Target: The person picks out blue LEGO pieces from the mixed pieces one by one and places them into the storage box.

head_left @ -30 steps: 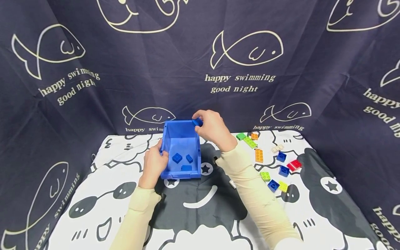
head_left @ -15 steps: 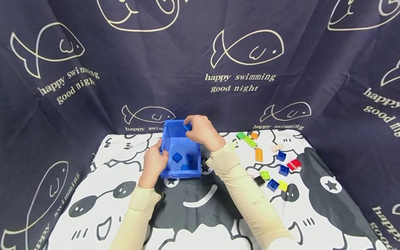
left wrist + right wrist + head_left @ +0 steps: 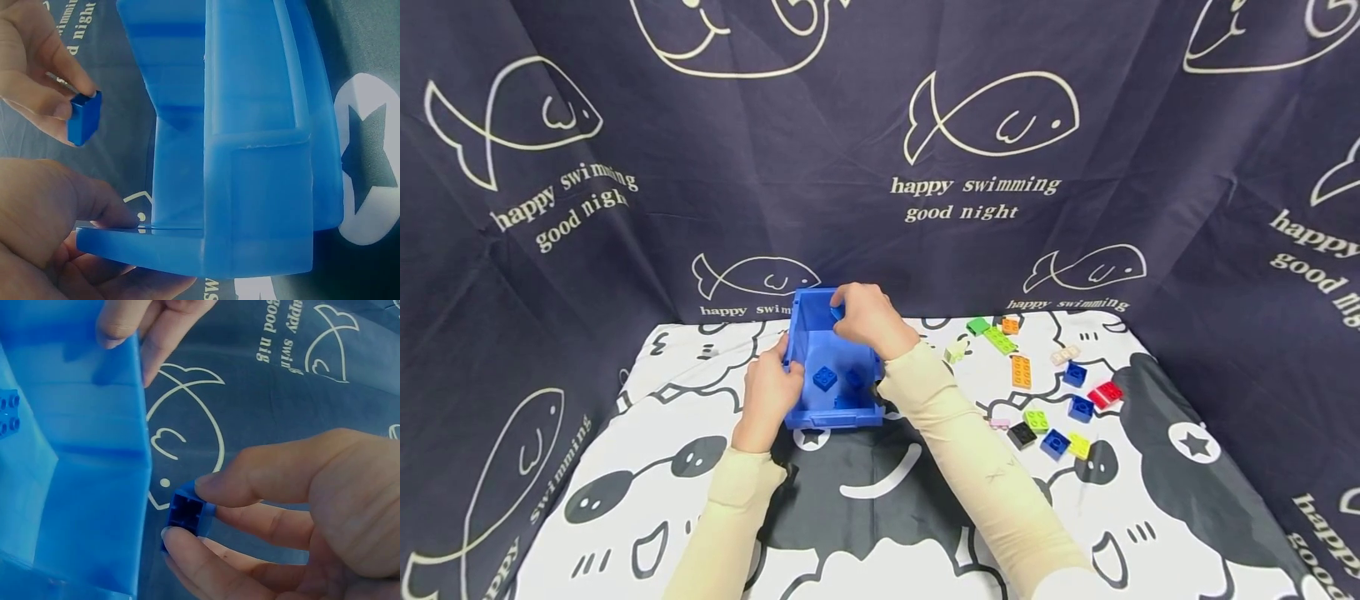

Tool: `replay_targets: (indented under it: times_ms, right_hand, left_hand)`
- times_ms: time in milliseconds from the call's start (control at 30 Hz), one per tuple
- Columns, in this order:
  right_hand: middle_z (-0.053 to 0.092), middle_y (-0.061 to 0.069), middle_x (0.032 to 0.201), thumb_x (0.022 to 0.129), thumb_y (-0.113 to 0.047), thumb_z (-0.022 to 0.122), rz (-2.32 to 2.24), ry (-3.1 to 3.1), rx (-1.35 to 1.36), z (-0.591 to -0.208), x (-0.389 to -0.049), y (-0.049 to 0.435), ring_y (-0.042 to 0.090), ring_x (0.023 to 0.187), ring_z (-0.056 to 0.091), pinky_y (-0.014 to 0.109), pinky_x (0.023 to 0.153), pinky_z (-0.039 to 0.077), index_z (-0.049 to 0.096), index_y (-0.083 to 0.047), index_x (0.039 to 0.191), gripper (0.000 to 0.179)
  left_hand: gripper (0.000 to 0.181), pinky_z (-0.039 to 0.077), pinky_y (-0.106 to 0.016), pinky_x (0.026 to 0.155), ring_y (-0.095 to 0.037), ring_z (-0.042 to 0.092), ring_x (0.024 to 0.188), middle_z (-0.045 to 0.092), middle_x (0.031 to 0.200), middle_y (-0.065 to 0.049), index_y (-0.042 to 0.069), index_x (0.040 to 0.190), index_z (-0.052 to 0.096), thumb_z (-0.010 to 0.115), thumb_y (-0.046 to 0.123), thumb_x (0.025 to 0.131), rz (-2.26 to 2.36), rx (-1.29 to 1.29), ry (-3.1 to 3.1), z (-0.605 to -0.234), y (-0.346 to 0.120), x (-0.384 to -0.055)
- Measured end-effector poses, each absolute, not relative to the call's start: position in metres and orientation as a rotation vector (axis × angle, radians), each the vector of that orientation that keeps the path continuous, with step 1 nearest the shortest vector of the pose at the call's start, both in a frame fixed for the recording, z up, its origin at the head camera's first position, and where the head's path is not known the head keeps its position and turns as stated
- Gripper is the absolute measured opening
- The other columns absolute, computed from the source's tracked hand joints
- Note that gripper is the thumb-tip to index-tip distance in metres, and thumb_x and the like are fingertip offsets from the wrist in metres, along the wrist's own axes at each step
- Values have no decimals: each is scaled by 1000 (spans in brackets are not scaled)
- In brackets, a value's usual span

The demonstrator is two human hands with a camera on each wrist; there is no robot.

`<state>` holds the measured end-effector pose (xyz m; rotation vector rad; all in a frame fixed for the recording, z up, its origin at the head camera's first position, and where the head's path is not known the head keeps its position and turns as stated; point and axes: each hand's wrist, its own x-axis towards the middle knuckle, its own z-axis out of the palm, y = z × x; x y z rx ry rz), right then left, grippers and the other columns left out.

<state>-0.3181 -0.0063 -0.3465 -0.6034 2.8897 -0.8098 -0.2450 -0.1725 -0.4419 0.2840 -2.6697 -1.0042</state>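
A blue plastic bin (image 3: 835,419) stands on the cloth, with several blue toy bricks on its floor; one brick (image 3: 824,378) shows clearly and others lie in shadow. My left hand (image 3: 771,392) grips the bin's left wall, thumb on the inner side and fingers outside. Over the far part of the bin, my right hand (image 3: 874,320) pinches a blue toy brick (image 3: 187,515) between thumb and fingers. Its hollow underside faces the right wrist camera. In the left wrist view the pinched brick (image 3: 85,119) hangs above the rim, apart from the bin.
Loose bricks lie to the right: an orange brick (image 3: 1021,372), a red brick (image 3: 1106,396), a black brick (image 3: 1022,434), a pale green brick (image 3: 956,351) and several others. A dark curtain (image 3: 820,167) rises behind the patterned cloth (image 3: 647,467).
My right hand has moved left and slightly down from the bin's far right corner, bringing the blue brick over the bin. The left hand keeps its grip on the wall.
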Motion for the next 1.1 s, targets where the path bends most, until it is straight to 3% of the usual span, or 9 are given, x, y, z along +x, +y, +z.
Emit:
replay_targets:
  times_ms: [1100]
  right_hand:
    - [70,11,129,85,-12,77,-732,2894,-580,-360,-319,-16,30,114,65,45,98,54,71,-8,126,42]
  left_hand:
    - [59,51,-63,87,-55,66,108,61,136,-31,0,150,52,61,13,93,-992,286,-2687,-442,-171,-245]
